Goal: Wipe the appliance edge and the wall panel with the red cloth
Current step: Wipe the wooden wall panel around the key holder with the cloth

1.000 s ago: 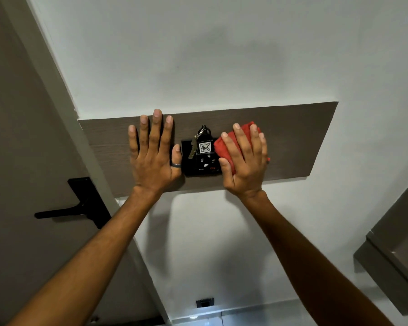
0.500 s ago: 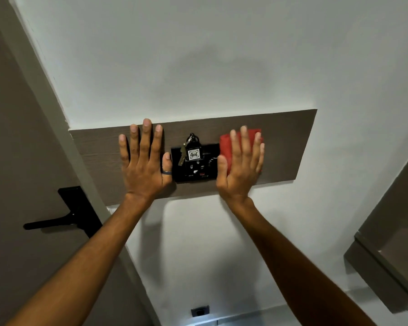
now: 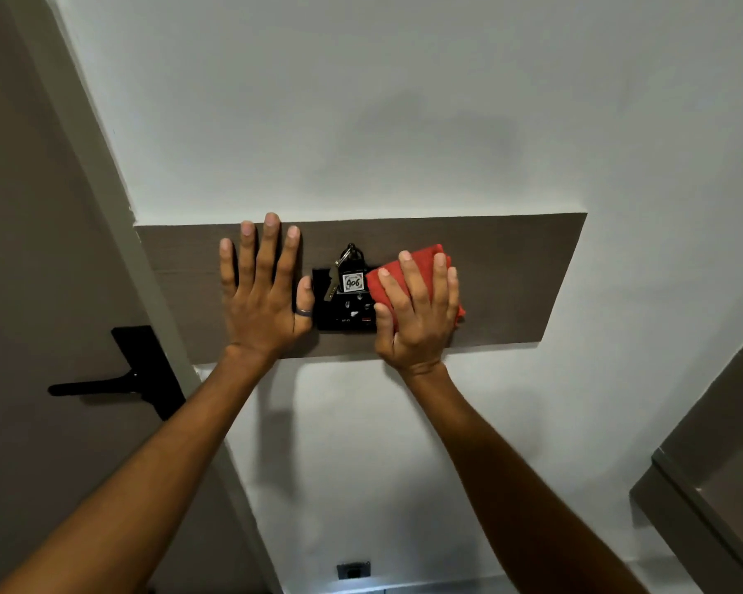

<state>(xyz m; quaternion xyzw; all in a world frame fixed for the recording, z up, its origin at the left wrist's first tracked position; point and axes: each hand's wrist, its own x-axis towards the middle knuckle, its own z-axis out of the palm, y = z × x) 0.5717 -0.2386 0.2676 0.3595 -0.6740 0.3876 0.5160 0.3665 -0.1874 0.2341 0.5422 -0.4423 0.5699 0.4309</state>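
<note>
A brown wood-grain wall panel (image 3: pixel 511 276) runs across the white wall. At its middle sits a black switch plate (image 3: pixel 339 312) with a key and a white tag (image 3: pixel 352 282) hanging on it. My right hand (image 3: pixel 417 315) lies flat on the red cloth (image 3: pixel 421 261), pressing it against the panel just right of the plate. The cloth's left corner touches the plate's edge. My left hand (image 3: pixel 262 293) rests flat on the panel left of the plate, fingers spread, a dark ring on the thumb.
A grey door (image 3: pixel 26 293) with a black lever handle (image 3: pixel 116 381) stands at the left. A grey cabinet edge (image 3: pixel 704 486) juts in at the lower right. A small black socket (image 3: pixel 352 570) sits low on the wall.
My right hand and the red cloth have slid a little left and down on the panel, toward the black plate. The left hand stays pressed flat in the same spot.
</note>
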